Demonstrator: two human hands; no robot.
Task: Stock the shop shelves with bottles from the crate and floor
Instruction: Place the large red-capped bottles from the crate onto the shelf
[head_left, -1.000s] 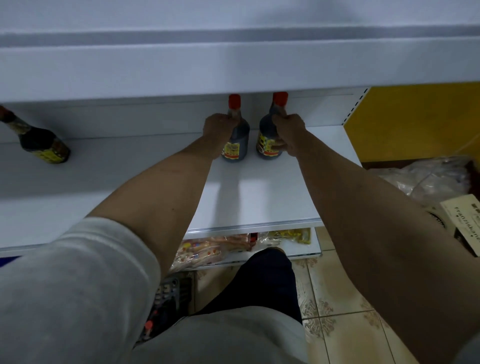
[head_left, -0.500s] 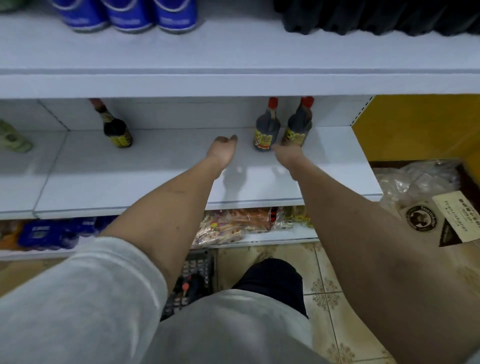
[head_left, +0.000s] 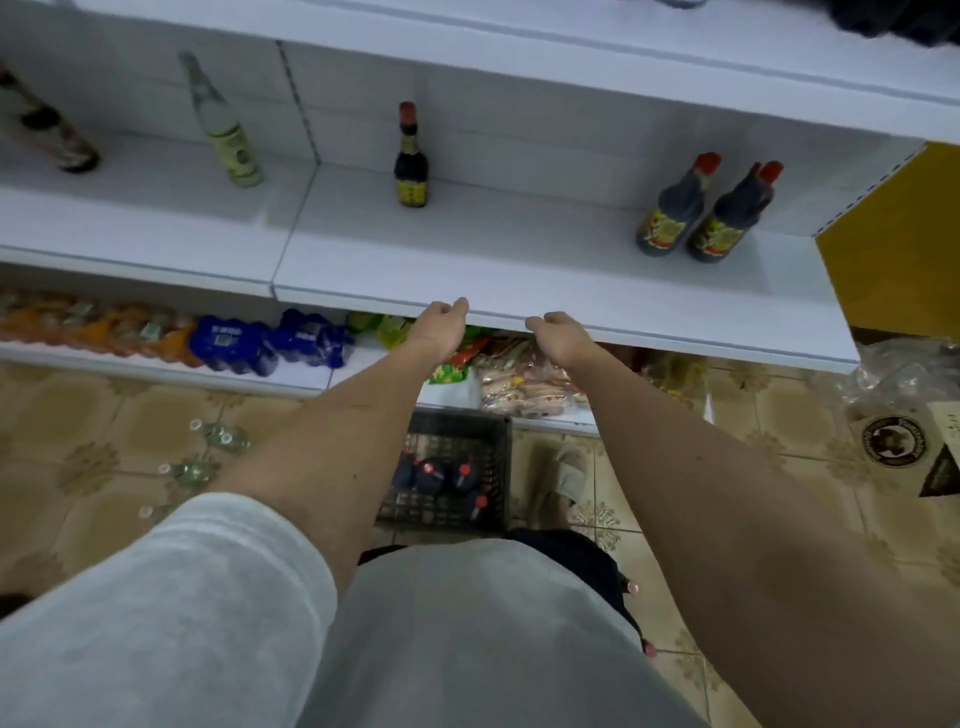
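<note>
Both our left hand and right hand hang loosely curled and empty near the shelf edge; remaining red-capped bottles sit upright in the floor crate, probably heavy, slick, breakable, so we grab the body below the neck.

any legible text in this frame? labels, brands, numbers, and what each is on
None can be read.
Pair of dark red-capped bottles: yellow and red labels, print blurred.
Single dark bottle: yellow label, too small.
Clear bottle: pale label, blurred.
Blue packs: white label patches, unreadable.
Cardboard box: round dark emblem with ring lettering, too blurred.
Crate bottles: only caps show.
</note>
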